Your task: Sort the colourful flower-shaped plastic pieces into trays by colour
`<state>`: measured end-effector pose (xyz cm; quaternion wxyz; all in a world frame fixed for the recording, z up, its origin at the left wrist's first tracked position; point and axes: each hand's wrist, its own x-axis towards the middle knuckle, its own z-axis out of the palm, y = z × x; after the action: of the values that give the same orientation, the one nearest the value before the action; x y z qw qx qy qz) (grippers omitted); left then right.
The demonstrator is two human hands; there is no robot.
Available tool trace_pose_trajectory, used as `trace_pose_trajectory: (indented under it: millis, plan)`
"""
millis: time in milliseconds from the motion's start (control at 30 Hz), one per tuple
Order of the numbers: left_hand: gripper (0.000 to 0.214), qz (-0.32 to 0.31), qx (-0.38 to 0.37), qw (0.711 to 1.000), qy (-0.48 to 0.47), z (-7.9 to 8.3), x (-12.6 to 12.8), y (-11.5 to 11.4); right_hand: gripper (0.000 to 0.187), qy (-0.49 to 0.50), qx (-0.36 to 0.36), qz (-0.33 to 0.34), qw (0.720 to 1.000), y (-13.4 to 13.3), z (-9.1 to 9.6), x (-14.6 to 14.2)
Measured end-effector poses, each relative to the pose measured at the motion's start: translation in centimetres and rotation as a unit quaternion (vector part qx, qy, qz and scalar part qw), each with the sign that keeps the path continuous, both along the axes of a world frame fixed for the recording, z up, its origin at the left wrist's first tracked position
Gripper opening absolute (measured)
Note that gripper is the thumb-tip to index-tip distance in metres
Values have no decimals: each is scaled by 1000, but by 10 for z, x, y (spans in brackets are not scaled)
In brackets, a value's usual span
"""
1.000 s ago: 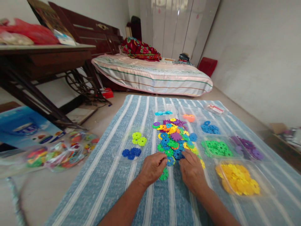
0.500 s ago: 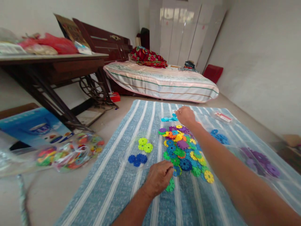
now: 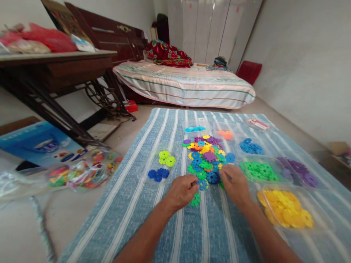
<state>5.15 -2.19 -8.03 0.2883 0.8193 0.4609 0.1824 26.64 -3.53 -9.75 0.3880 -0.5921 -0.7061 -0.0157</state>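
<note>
A mixed pile of notched plastic building discs point(image 3: 209, 157) lies on the striped cloth between my hands. My left hand point(image 3: 182, 191) is closed at the pile's near left edge, beside a blue disc and above a lone green disc point(image 3: 195, 199); anything in its fingers is hidden. At the pile's right edge is my right hand point(image 3: 235, 182), its fingers curled together and pointing down at the discs. Whatever they may pinch cannot be made out. To the left, a clear tray point(image 3: 142, 175) holds lime and dark blue discs in separate groups.
Around the pile stand clear boxes of sorted discs: light blue point(image 3: 195, 129), orange point(image 3: 225, 134), blue point(image 3: 251, 147), green point(image 3: 260, 171), purple point(image 3: 298, 171) and yellow point(image 3: 285, 208). A small red-and-white box point(image 3: 258, 124) lies at the far right. Bagged discs point(image 3: 86, 177) rest on the floor at left.
My right hand has come back from the far light blue box to the pile's right edge. The green and yellow boxes now show. My left hand stays beside the pile; the view has shifted slightly.
</note>
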Motion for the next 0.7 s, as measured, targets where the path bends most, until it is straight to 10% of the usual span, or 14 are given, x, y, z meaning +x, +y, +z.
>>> trace_pose_trajectory:
  millis: [367,700]
  plan:
    - [5,17,-58,982,181,25,0,-19,13,3,74,-1,997,-54,-30,15]
    - [7,46,-212,973,-75,19,23,-22,14,23,56,84,995,-61,-22,-6]
